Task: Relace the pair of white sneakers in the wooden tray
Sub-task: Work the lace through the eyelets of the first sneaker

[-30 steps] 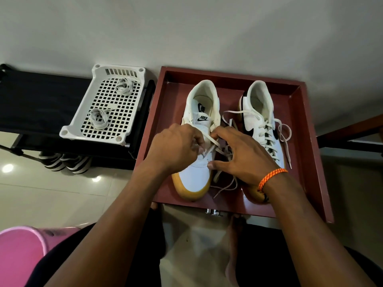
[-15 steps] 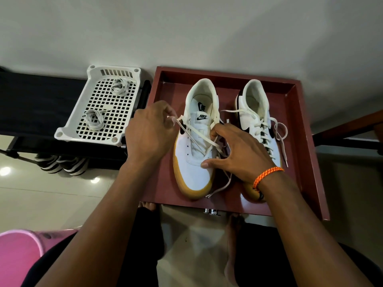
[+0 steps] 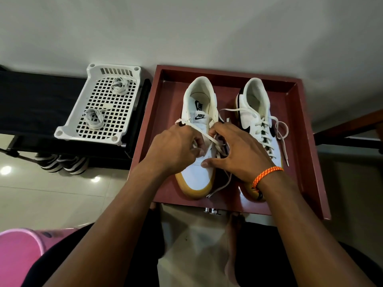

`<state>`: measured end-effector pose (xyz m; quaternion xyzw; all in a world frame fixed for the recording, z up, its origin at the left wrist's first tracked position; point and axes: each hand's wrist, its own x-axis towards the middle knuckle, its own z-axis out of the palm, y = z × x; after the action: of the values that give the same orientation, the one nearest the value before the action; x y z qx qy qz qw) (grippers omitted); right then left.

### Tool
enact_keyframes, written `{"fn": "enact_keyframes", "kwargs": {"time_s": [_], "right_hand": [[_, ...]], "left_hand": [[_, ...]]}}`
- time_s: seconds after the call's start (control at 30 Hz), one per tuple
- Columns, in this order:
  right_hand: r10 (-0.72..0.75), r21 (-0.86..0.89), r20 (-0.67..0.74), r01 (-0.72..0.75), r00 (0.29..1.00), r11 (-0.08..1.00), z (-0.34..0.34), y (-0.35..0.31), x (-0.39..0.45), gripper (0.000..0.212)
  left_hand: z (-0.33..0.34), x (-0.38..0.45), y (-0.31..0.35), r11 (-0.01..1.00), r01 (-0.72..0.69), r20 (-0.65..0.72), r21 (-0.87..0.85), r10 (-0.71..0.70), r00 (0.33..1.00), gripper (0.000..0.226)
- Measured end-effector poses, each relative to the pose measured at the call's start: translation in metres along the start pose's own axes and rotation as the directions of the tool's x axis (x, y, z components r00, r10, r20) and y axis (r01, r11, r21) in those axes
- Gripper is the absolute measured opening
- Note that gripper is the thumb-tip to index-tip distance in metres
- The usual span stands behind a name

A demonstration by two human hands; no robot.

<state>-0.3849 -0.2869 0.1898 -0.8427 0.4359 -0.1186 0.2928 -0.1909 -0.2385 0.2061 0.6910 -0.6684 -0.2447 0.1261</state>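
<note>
Left hand (image 3: 176, 148) back over sneaker (image 3: 199, 141)

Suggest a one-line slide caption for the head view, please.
Both hands, left hand and right hand, thread a lace through the left sneaker in the wooden tray.

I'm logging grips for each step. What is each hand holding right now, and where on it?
Both pinch the lace of the left sneaker: left hand low by the eyelets, right hand near the upper right eyelet.
</note>
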Motion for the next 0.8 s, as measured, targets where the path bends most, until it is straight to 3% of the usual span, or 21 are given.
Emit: {"fn": "enact_keyframes", "kwargs": {"time_s": [0.17,0.3,0.43,0.53,0.6,0.7,0.8], "right_hand": [[0.003,-0.030,-0.009,-0.003,1.000,1.000,0.000,0.000,0.001,0.064],[-0.009,-0.025,-0.010,0.009,1.000,1.000,0.000,0.001,0.000,0.061],[-0.018,-0.024,0.013,0.018,1.000,1.000,0.001,0.001,0.000,0.061],[-0.019,-0.016,0.016,0.019,1.000,1.000,0.000,0.001,0.001,0.061],[-0.020,-0.007,0.020,0.020,1.000,1.000,0.001,0.002,0.001,0.060],[-0.022,0.015,0.030,0.021,0.999,1.000,0.003,0.003,0.001,0.062],[-0.007,0.031,0.038,0.006,0.999,1.000,0.002,0.003,0.001,0.066]], "left_hand": [[-0.013,0.001,-0.005,0.999,0.044,-0.155,0.010,-0.042,0.987,0.008],[-0.027,0.001,-0.017,0.993,0.114,-0.351,-0.036,-0.119,0.929,0.006],[-0.026,0.002,-0.010,0.989,-0.017,-0.223,-0.145,-0.016,0.975,0.031],[-0.018,0.002,-0.005,0.996,-0.044,-0.018,-0.081,0.043,0.999,0.026],[-0.008,0.000,-0.004,0.999,-0.031,0.045,-0.013,0.031,0.998,0.015],[-0.001,0.001,-0.001,0.996,-0.015,-0.042,0.093,0.019,0.999,0.008],[-0.008,0.002,-0.005,0.998,0.020,-0.177,0.065,-0.008,0.984,0.007]]}}
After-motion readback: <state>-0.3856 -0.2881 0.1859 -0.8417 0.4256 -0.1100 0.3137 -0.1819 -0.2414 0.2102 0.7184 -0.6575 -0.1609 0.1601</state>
